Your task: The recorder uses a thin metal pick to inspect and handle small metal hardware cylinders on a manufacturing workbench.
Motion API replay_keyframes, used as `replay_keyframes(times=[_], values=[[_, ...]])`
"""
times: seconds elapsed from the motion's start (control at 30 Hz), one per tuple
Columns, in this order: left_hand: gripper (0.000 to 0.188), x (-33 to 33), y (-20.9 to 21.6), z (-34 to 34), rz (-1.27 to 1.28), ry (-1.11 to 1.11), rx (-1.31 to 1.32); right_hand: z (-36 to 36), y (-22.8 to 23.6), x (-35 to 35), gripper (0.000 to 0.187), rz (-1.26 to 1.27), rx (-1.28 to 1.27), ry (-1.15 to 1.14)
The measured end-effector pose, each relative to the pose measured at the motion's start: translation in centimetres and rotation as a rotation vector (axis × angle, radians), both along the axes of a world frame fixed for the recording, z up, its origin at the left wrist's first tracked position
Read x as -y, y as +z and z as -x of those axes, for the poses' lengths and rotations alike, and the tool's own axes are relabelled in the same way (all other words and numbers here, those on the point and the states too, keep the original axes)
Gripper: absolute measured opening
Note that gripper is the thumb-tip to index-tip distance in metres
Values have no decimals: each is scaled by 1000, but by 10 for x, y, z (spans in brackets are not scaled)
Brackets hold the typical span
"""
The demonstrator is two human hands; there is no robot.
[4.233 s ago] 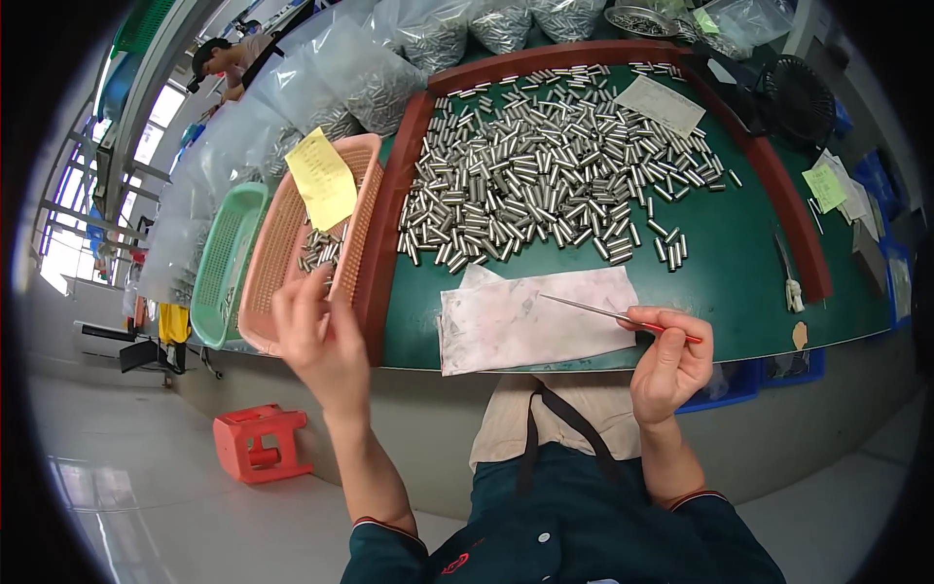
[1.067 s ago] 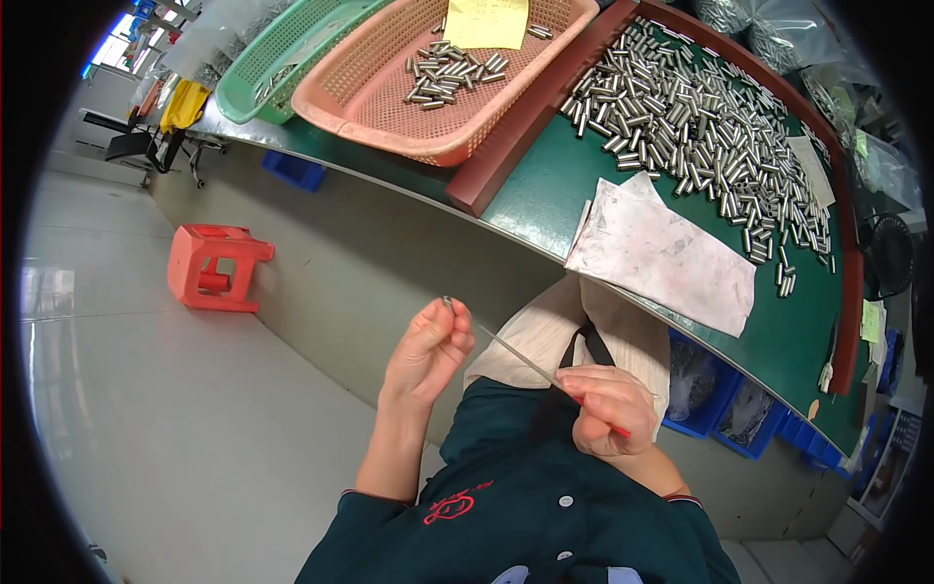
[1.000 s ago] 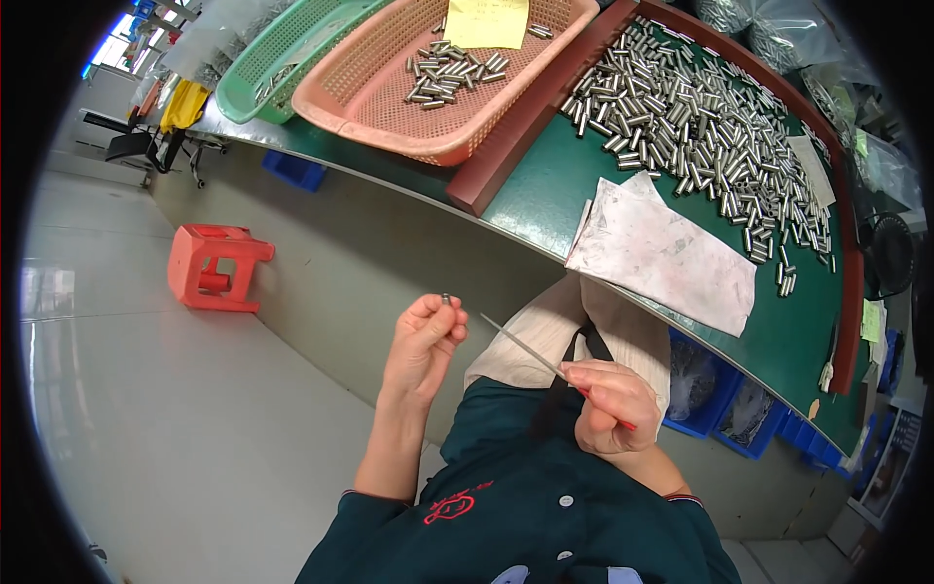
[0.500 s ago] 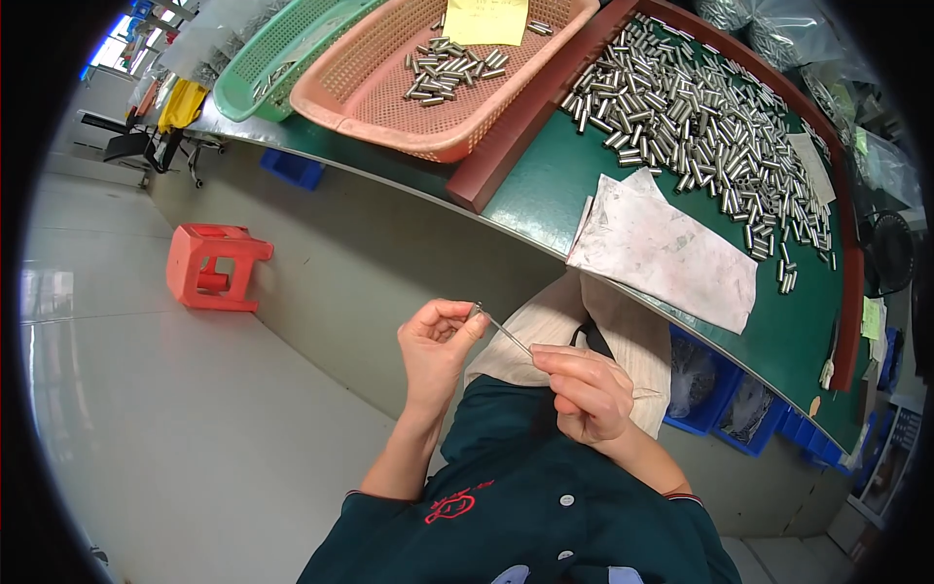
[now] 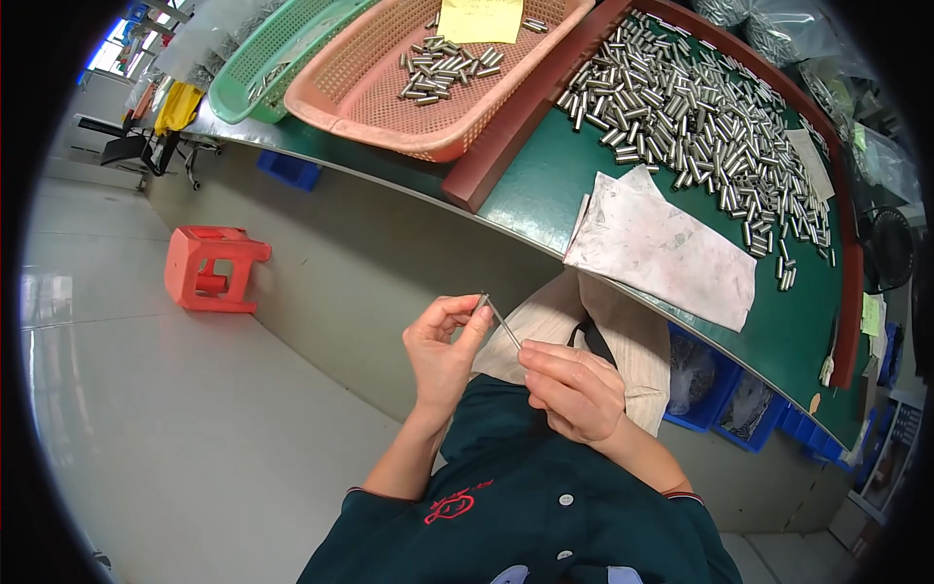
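Note:
My left hand (image 5: 446, 352) is pinched on a small metal cylinder (image 5: 483, 301), mostly hidden by the thumb and fingertips. A thin metal rod (image 5: 505, 327) slants between the hands, its lower end gripped in the closed fingers of my right hand (image 5: 576, 391). The rod's upper end meets the cylinder; whether it goes inside cannot be made out. Both hands are over my lap, short of the table edge. Many loose metal cylinders (image 5: 681, 107) are heaped on the green tabletop (image 5: 530, 200), with a stained, folded white cloth (image 5: 666, 248) on the near edge.
On the table at the left stands a pink basket (image 5: 365, 122) with some cylinders and a yellow note (image 5: 482, 19). Beside it is a green basket (image 5: 231, 94). A red-brown wooden rail (image 5: 530, 112) divides the tabletop. On the floor are a red stool (image 5: 209, 268) and blue bins (image 5: 715, 399).
My right hand has shifted slightly left and up with the rod, which now slants more steeply. My left hand has turned slightly, still pinching the cylinder.

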State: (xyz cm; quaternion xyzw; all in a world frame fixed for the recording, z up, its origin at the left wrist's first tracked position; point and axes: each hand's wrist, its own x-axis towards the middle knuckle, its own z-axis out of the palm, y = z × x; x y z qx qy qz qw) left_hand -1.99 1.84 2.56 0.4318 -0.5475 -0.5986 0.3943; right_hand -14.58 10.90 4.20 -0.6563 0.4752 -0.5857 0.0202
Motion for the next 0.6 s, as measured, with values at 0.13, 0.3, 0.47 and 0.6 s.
replay_keyframes(times=[0.13, 0.3, 0.47, 0.6], values=[[11, -1, -1, 1, 48, -16, -5, 0, -4, -6, 21, 9, 20, -17], [10, 0, 4, 2, -77, 117, -103, 0, 1, -4, 22, -15, -39, 10], [10, 5, 8, 1, -138, 162, -244, -3, 3, -1, 23, -13, -73, 33], [11, 7, 5, 0, -183, 215, -299, -3, 4, -6, 22, -12, -34, 49]])
